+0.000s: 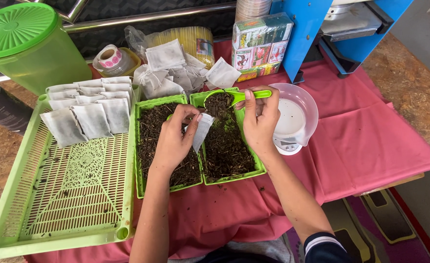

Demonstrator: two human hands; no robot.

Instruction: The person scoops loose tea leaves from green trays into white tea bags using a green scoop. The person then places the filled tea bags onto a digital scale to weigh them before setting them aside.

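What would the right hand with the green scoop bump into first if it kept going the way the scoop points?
The right hand aims the green scoop leftward. It would probably meet the small white bag held by the left hand, though depth is hard to judge.

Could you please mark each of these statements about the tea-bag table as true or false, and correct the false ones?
1. The right hand holds a green scoop loaded with dark loose tea. True.
2. The left hand holds a roll of stickers. False: it pinches a small white paper bag; the sticker roll lies at the back.
3. Filled white bags lie on the far end of the large slotted green tray. True.
4. The white bowl on the scale is full of tea. False: it looks nearly empty.
5. The table is covered with a blue cloth. False: the cloth is pinkish red.
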